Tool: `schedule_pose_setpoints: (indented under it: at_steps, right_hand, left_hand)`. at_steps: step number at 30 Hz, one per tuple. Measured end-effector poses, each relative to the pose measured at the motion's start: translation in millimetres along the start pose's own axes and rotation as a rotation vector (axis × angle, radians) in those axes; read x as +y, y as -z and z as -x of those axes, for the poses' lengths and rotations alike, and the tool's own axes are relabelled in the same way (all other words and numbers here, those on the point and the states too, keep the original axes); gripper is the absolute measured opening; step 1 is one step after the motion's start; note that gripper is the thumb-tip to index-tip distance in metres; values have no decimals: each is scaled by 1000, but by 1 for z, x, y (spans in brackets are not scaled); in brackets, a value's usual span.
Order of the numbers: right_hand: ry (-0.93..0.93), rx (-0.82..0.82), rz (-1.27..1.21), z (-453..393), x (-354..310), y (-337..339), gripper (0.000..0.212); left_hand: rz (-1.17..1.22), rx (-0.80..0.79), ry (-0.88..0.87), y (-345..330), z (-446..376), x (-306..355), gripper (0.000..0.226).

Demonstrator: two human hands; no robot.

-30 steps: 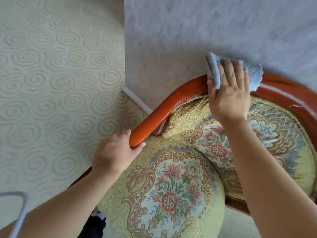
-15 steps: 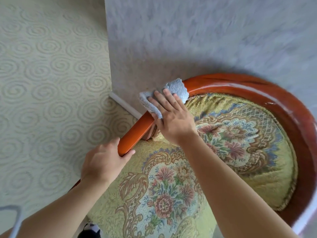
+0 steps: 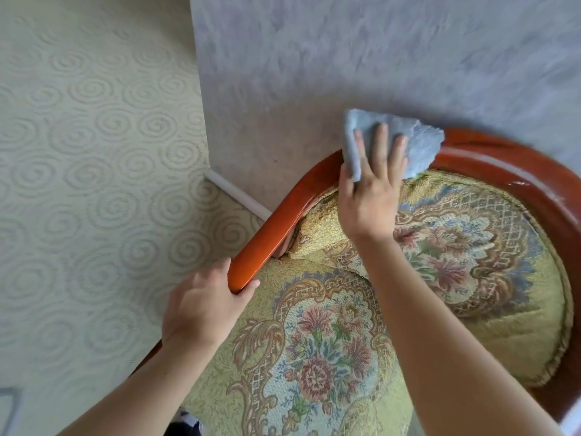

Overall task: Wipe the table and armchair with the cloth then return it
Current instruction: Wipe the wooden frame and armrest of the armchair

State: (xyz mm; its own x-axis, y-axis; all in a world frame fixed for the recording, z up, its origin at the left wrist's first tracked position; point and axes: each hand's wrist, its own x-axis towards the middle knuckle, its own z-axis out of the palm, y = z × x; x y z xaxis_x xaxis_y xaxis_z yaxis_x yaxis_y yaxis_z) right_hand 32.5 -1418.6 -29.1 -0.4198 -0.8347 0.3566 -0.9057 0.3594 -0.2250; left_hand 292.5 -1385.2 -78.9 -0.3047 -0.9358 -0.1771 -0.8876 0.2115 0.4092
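The armchair has a curved red-brown wooden frame (image 3: 490,158) and yellow floral upholstery (image 3: 465,247). A light blue cloth (image 3: 418,143) lies on top of the frame's back rail. My right hand (image 3: 372,190) presses flat on the cloth, fingers spread over it. My left hand (image 3: 201,306) grips the front end of the wooden left arm rail (image 3: 261,243). The seat cushion (image 3: 314,357) lies below both forearms.
A grey-lilac wall (image 3: 345,58) stands right behind the chair back. A white skirting strip (image 3: 239,196) runs along its base. Cream carpet with a swirl pattern (image 3: 78,184) covers the floor to the left. A thin grey object (image 3: 9,401) shows at the bottom left corner.
My right hand swept the cloth left along the back rail toward the arm, then back right to the top of the rail. The left hand kept its grip on the arm end.
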Motion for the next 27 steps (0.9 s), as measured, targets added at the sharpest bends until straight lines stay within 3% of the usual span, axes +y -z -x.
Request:
schedule_pose_setpoints:
  at_steps: [5,9,11,17,20,23,27]
  right_hand:
    - [331,-263,-40,68,-48,-37,54]
    - [479,-365,89,53,-21,-20,55]
    - [385,-318,137,27,0,0,54]
    - [-66,42,172,-37,77,64,54]
    - [-239,134,127,-35,81,63,51]
    - [-211,133,83,-31,51,37,51]
    - [77,12,-18,3,-7,-15,49]
  left_hand:
    - [21,5,11,-2,0,0,44]
    - [44,0,-7,-1,0,-1,43]
    - [53,6,-13,0,1,-1,44]
    - [43,1,6,0,1,-1,45]
    - [24,7,14,-1,1,0,46]
    - [15,17,5,-2,1,-1,45]
    - [23,5,16,-5,0,-3,45]
